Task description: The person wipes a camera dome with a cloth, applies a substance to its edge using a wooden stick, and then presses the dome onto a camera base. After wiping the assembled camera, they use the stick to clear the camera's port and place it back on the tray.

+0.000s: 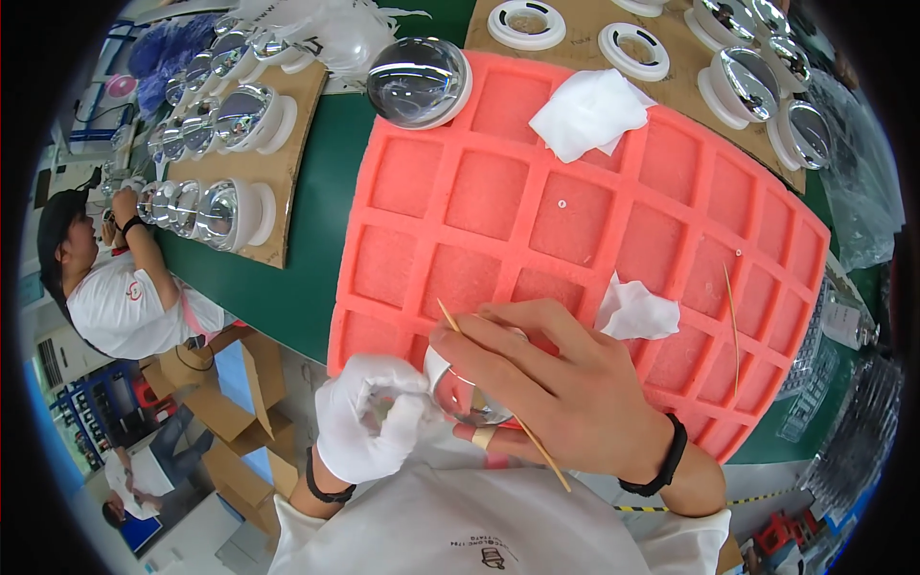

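My left hand (372, 418) wears a white glove. Its curled fingers grip the edge of a shiny silver dome with a white rim (470, 401), held just off the near side of the pink foam tray (429, 251). Over the dome reaches my bare right hand (561, 379), a thin wooden stick (543, 452) slanting between its fingers. A tan wrap circles one finger of that hand. Part of the dome is hidden beneath the right hand, and I cannot tell whether the stick's tip touches it.
White wipes (592, 115) and a second stick (732, 331) lie on the tray. A larger mirrored dome (419, 83) rests at its far left corner. Boards with several domes (247, 117) stand left and far right; a co-worker (120, 278) works at left.
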`<state>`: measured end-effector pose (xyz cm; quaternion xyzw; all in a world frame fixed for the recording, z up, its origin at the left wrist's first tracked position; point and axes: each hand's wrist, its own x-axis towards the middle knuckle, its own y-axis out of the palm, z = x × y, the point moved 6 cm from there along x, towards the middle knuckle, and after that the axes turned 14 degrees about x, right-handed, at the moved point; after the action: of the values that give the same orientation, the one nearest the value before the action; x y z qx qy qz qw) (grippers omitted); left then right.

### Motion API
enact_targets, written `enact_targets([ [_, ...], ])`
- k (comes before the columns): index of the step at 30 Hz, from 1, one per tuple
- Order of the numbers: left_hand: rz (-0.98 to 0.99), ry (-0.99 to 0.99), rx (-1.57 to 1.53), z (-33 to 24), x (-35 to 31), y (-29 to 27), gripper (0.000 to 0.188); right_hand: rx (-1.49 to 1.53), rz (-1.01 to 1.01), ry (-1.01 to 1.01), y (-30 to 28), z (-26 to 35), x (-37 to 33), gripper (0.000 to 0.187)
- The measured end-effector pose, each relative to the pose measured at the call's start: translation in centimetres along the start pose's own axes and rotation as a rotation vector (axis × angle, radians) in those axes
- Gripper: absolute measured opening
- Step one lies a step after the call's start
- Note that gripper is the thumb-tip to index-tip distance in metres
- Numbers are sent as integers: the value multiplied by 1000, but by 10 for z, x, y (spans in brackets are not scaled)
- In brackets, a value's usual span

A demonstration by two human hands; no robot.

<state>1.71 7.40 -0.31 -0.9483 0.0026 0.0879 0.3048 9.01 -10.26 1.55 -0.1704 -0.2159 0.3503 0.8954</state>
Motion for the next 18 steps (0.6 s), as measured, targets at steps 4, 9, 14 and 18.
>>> enact_targets([
  [4, -55, 142, 201, -28, 6, -10, 25, -21, -20, -2, 3, 1, -1, 65],
  [9, -218, 236, 320, -37, 0, -14, 30, -99, -59, -56, 6, 7, -1, 61],
  [14, -215, 137, 237, -32, -3, -13, 26, -120, -65, -71, 7, 9, 0, 58],
  [18, -232, 134, 351, -34, -7, -13, 22, -155, -48, -81, 10, 11, 1, 56],
])
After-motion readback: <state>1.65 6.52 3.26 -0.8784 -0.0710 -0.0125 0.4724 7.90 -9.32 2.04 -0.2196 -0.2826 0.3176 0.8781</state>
